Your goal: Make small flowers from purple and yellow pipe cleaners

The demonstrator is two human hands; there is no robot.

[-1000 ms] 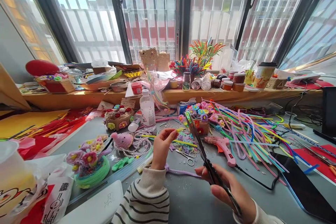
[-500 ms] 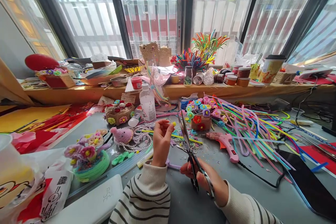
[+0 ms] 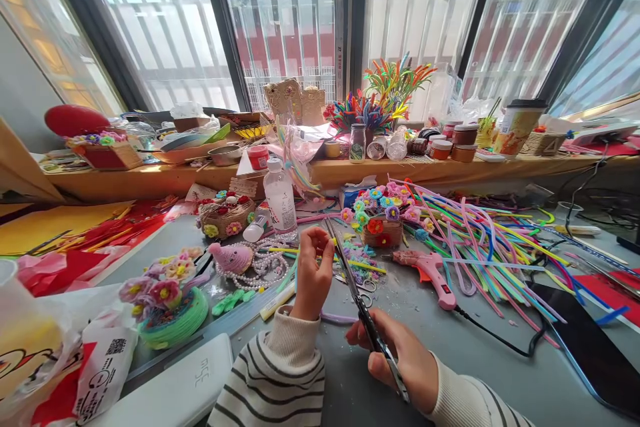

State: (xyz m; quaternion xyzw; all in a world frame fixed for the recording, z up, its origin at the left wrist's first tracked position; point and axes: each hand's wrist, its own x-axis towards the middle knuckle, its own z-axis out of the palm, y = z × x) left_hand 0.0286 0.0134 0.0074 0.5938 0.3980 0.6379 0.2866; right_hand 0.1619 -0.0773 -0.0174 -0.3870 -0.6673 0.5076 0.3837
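My left hand (image 3: 313, 273) is raised over the grey table (image 3: 475, 373), fingers pinched on a small yellow piece I can barely see. My right hand (image 3: 400, 360) grips a pair of scissors (image 3: 357, 303) by the handles. The long blades point up and left, their tips beside my left fingertips. A lilac pipe cleaner (image 3: 337, 317) lies on the table between my two hands. Both sleeves are cream with dark stripes.
A pink glue gun (image 3: 427, 270) with its black cord lies right of my hands, beside a spread of coloured pipe cleaners (image 3: 480, 240). Small flower baskets (image 3: 380, 223), a pink knitted toy (image 3: 233, 257), pearl beads, a plastic bottle (image 3: 280, 200) and small scissors (image 3: 363, 287) crowd the middle. A dark tablet (image 3: 585, 347) lies right.
My right hand has swung the scissors leftwards, bringing the blade tips up to my left fingertips. My left hand has stayed nearly in place.
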